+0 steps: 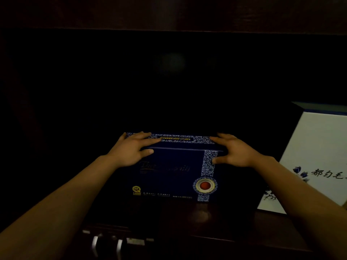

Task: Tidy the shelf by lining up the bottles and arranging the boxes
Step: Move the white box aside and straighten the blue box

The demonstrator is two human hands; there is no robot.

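metal handles (107, 244) at bottom left; mid-frame, left hand (131, 149) and right hand (236, 151) grip the blue box (169, 175) by its top corners, fingers spread; white box (309, 156) at right edge.

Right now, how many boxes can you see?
2. A dark blue box stands in the middle, left hand and right hand holding its top corners. A white box is at the right edge, partly cut off. Darkness may hide more.
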